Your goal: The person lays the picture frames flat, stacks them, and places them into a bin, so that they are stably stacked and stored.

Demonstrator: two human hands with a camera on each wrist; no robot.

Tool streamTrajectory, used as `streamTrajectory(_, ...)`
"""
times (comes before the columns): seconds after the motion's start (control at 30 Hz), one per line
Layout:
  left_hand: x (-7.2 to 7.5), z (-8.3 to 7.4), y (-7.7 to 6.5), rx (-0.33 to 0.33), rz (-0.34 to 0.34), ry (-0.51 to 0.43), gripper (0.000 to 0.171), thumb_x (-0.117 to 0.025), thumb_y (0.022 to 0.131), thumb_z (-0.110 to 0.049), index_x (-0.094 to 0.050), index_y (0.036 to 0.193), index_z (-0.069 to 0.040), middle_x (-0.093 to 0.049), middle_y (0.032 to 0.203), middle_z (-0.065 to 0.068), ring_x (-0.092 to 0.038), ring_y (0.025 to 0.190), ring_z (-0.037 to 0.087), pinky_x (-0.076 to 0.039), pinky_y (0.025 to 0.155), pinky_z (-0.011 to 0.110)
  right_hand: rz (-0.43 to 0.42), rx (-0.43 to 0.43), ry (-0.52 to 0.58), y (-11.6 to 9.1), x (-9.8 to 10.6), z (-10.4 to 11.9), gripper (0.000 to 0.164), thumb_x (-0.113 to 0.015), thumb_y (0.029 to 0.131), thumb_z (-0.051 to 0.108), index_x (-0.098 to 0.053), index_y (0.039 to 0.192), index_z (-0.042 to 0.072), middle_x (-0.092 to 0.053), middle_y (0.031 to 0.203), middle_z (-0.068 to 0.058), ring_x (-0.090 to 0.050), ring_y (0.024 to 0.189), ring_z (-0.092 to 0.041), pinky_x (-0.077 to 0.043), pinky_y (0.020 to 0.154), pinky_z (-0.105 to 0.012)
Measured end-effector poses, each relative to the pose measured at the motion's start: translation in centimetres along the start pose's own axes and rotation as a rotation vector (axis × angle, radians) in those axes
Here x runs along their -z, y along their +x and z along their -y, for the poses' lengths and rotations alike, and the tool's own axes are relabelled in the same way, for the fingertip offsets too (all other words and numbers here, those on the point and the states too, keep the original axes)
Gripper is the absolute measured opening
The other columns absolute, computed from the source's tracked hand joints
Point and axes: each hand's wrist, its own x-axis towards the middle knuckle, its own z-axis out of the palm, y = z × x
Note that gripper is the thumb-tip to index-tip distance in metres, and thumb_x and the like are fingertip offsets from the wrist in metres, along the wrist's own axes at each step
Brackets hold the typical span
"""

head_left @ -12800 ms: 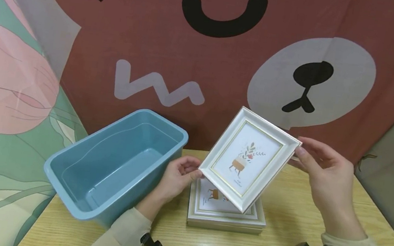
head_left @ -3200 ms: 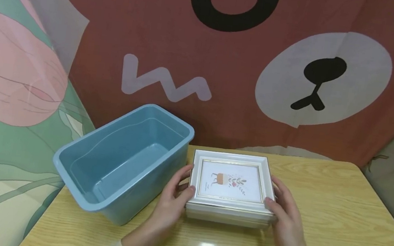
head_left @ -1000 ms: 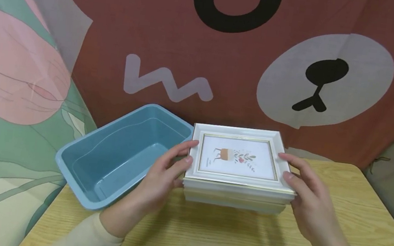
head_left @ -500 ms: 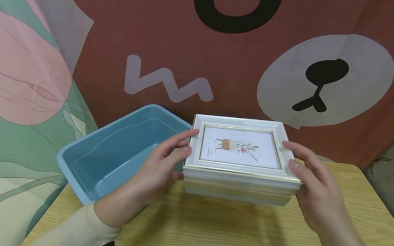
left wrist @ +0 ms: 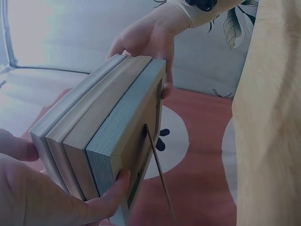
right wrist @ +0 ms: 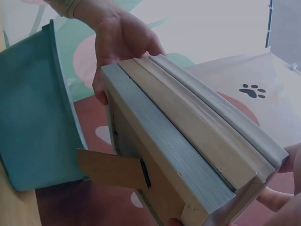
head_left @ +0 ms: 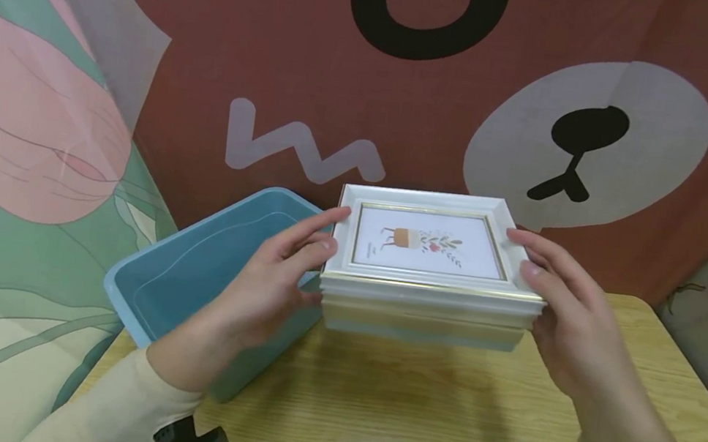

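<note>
Both hands hold up a stack of several picture frames (head_left: 423, 303) above the table. The top frame (head_left: 413, 275) is white with a gold inner line and a potted-plant print. My left hand (head_left: 245, 296) grips the stack's left end, thumb and forefinger at the top frame's edge and other fingers lower down. At the right end my right hand (head_left: 579, 330) grips it the same way. From below, the wrist views show the bottom frame's brown backing (left wrist: 136, 141), with a fingertip of my left hand on its edge. A brown stand flap (right wrist: 113, 168) juts out from that backing.
A blue plastic bin (head_left: 187, 282) stands on the wooden table (head_left: 403, 419) to the left, partly behind my left hand and the stack. Behind the table hangs a red cloth (head_left: 305, 82) with a bear face. A black wrist camera (head_left: 191, 440) sits on the left sleeve.
Earlier one frame was held over the stack, then laid squarely on top. Since then both hands have lifted the whole stack off the table, and it has risen and shifted slightly left.
</note>
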Motion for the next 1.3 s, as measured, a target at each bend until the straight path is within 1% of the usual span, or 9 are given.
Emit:
streamTrajectory(0.13,0.4,-0.8,-0.1,0.015,-0.005,0.010,0.051,-0.052,0.114,-0.026,-0.046,0.164,-0.035,-0.047,0.154,0.011,-0.046,0.143,0.030,-0.057,0.105,0.056,-0.001,-0.010,0.003,0.5,-0.3,0.6,0.040,-0.047,0.115,0.013,-0.061,0.151,0.022,-0.045,0.151,-0.007,-0.062,0.112,-0.023,-0.059,0.078,-0.028)
streamTrajectory(0.3,0.7,-1.6,-0.3,0.023,-0.009,0.014,0.051,-0.052,0.114,-0.028,-0.045,0.164,-0.036,-0.041,0.164,0.008,-0.047,0.139,0.032,-0.058,0.102,0.052,0.032,-0.025,-0.014,1.0,-0.7,1.3,0.040,-0.049,0.116,0.019,-0.057,0.155,0.021,-0.037,0.160,-0.005,-0.059,0.119,-0.024,-0.060,0.083,-0.027)
streamTrajectory(0.43,1.1,-2.1,-0.5,0.020,-0.010,0.029,0.052,-0.051,0.115,-0.029,-0.044,0.165,-0.037,-0.038,0.168,0.005,-0.048,0.138,0.033,-0.059,0.105,0.053,0.053,-0.018,-0.002,1.5,-1.1,1.7,0.041,-0.049,0.116,0.020,-0.056,0.156,0.019,-0.040,0.159,-0.008,-0.060,0.120,-0.024,-0.060,0.084,-0.028)
streamTrajectory(0.53,1.4,-2.4,-0.6,0.023,-0.025,0.039,0.051,-0.051,0.114,-0.030,-0.044,0.165,-0.038,-0.037,0.169,0.001,-0.048,0.138,0.032,-0.060,0.103,0.053,0.063,-0.014,0.004,1.9,-1.5,1.9,0.041,-0.050,0.115,0.020,-0.057,0.155,0.020,-0.043,0.158,-0.008,-0.063,0.118,-0.024,-0.061,0.084,-0.029)
streamTrajectory(0.67,1.9,-2.7,-0.8,0.016,-0.039,0.033,0.051,-0.051,0.115,-0.030,-0.044,0.165,-0.037,-0.037,0.169,-0.001,-0.050,0.134,0.031,-0.061,0.097,0.047,0.071,-0.015,0.004,2.5,-2.1,2.2,0.039,-0.050,0.115,0.021,-0.059,0.153,0.022,-0.043,0.157,-0.009,-0.064,0.117,-0.024,-0.061,0.083,-0.030)
streamTrajectory(0.77,2.2,-2.8,-0.9,0.005,-0.041,0.022,0.051,-0.050,0.115,-0.029,-0.043,0.166,-0.035,-0.037,0.169,-0.002,-0.053,0.132,0.030,-0.061,0.094,0.046,0.069,-0.016,0.007,2.9,-2.7,2.4,0.038,-0.051,0.115,0.022,-0.061,0.151,0.023,-0.044,0.155,-0.011,-0.065,0.115,-0.023,-0.061,0.082,-0.031)
streamTrajectory(0.97,2.9,-3.2,-1.3,-0.023,-0.035,0.002,0.052,-0.048,0.116,-0.028,-0.041,0.167,-0.032,-0.039,0.168,0.000,-0.054,0.132,0.029,-0.060,0.097,0.049,0.076,-0.020,0.013,3.5,-3.7,2.7,0.036,-0.053,0.115,0.024,-0.063,0.149,0.024,-0.044,0.155,-0.010,-0.066,0.113,-0.022,-0.061,0.081,-0.031)
streamTrajectory(1.17,3.5,-3.6,-1.8,-0.026,-0.040,0.011,0.053,-0.049,0.116,-0.031,-0.040,0.167,-0.034,-0.034,0.172,-0.002,-0.049,0.138,0.031,-0.060,0.099,0.049,0.077,-0.030,0.017,4.1,-4.6,3.1,0.035,-0.054,0.114,0.026,-0.065,0.147,0.025,-0.048,0.149,-0.010,-0.066,0.110,-0.022,-0.060,0.079,-0.030)
streamTrajectory(1.3,4.0,-3.7,-2.1,-0.037,-0.046,0.006,0.053,-0.050,0.115,-0.032,-0.040,0.168,-0.033,-0.033,0.171,-0.001,-0.050,0.137,0.031,-0.060,0.098,0.047,0.081,-0.039,0.022,4.5,-5.4,3.3,0.033,-0.054,0.114,0.025,-0.065,0.145,0.025,-0.051,0.144,-0.011,-0.068,0.104,-0.020,-0.060,0.076,-0.030)
